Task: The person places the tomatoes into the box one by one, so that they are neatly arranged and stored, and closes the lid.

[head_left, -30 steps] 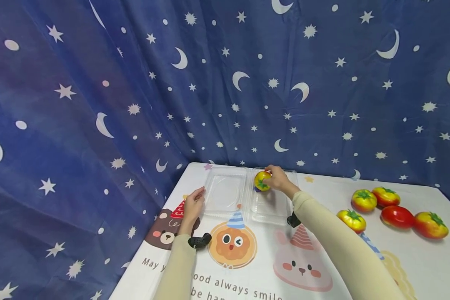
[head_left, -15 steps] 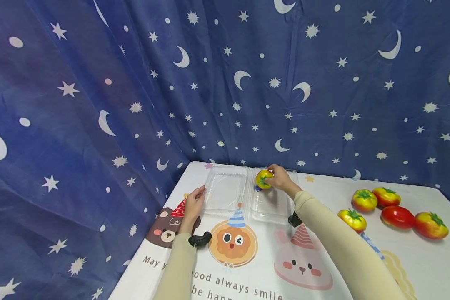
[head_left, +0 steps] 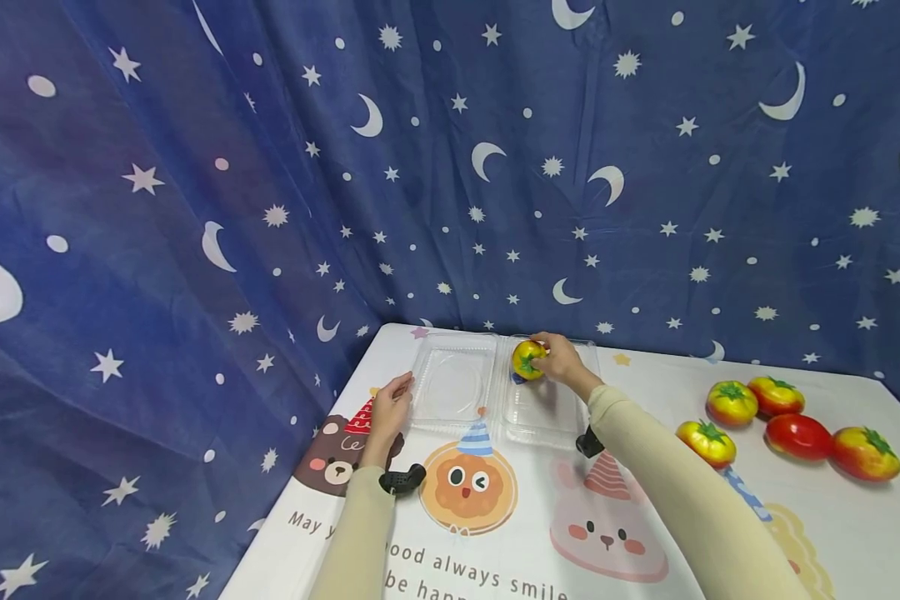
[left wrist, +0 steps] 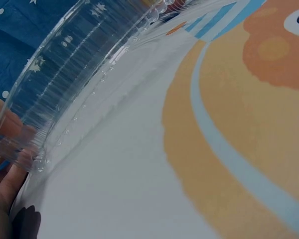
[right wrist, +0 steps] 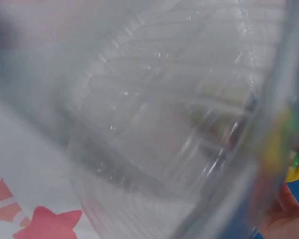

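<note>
A clear plastic clamshell container (head_left: 450, 387) lies unfolded near the far edge of the table, its two halves side by side. My left hand (head_left: 390, 408) is at the left half's outer edge; in the left wrist view its fingers (left wrist: 12, 181) pinch the clear rim. Over the far left part of the right half, my right hand (head_left: 560, 363) grips a yellow-and-red toy tomato (head_left: 527, 360) with a green leafy top. Whether the tomato touches the container floor I cannot tell. In the right wrist view, the clear wall blurs much of the scene.
Several more toy tomatoes lie in a group at the right: a yellow one (head_left: 707, 442) nearest, a plain red one (head_left: 798, 437) among the others. A white printed cloth (head_left: 495, 550) covers the table. A blue starry curtain (head_left: 450, 167) hangs behind and at the left.
Almost nothing moves. The right hand stays over the container's right half with the toy tomato, and the left hand stays at the rim. The head view shifts slightly.
</note>
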The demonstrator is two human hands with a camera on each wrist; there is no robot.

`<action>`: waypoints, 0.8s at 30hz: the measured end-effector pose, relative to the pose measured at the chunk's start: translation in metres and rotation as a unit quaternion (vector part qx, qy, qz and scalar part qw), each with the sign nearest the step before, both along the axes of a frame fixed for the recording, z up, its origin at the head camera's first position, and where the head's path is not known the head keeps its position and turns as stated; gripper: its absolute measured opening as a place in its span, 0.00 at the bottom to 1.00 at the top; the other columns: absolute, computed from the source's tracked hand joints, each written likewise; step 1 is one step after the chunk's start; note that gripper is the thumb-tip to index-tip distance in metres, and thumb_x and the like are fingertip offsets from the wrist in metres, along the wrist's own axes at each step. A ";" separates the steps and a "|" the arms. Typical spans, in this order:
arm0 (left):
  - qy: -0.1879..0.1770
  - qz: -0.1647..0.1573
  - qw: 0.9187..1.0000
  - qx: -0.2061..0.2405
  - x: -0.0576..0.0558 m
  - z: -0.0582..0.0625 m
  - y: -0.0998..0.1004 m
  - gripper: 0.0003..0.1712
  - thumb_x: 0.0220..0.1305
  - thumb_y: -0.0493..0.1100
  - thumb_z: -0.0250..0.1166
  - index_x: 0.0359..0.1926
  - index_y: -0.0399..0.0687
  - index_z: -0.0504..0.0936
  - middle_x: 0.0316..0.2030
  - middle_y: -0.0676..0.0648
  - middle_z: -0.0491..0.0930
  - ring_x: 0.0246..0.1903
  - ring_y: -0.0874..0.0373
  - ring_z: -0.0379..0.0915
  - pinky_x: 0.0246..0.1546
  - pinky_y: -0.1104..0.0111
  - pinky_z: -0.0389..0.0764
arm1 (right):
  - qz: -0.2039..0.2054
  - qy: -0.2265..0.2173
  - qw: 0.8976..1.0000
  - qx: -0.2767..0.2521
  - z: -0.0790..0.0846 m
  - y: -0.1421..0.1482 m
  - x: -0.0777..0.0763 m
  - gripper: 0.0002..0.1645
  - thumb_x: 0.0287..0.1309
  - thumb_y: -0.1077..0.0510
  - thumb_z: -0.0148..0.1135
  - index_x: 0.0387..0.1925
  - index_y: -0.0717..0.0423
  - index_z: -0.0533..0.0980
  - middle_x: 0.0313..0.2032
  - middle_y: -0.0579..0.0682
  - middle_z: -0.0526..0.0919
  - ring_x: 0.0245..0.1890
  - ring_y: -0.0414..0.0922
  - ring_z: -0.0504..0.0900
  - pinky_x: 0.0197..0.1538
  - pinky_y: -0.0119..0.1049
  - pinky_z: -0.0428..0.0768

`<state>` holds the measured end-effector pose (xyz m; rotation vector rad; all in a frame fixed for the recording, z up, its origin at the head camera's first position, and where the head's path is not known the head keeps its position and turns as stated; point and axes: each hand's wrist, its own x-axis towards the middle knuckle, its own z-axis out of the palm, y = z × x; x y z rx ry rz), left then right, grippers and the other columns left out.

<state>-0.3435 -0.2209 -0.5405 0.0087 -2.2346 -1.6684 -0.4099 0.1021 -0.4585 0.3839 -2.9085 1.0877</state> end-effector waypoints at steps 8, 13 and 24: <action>0.007 -0.006 1.000 0.000 0.002 0.001 0.003 0.23 0.63 0.27 0.54 0.59 0.31 0.78 0.54 0.34 0.80 0.54 0.40 0.76 0.57 0.52 0.74 | -0.015 0.001 1.000 -0.007 0.000 0.002 0.006 0.40 0.54 0.63 0.67 0.67 0.71 0.63 0.61 0.72 0.70 0.59 0.65 0.71 0.61 0.56 0.71; 0.006 -0.005 1.000 -0.001 0.001 0.002 0.002 0.23 0.63 0.27 0.54 0.60 0.31 0.77 0.54 0.34 0.80 0.53 0.41 0.76 0.57 0.52 0.74 | -0.016 -0.018 1.000 -0.001 0.004 0.004 0.006 0.40 0.56 0.60 0.67 0.66 0.71 0.63 0.61 0.72 0.69 0.60 0.65 0.70 0.61 0.56 0.71; -0.001 -0.006 1.000 0.003 0.002 0.000 0.000 0.23 0.65 0.28 0.54 0.61 0.30 0.76 0.56 0.33 0.78 0.54 0.40 0.74 0.58 0.51 0.73 | -0.055 -0.003 0.998 0.020 0.036 0.053 0.013 0.33 0.64 0.55 0.59 0.65 0.70 0.66 0.61 0.73 0.70 0.61 0.66 0.69 0.60 0.59 0.71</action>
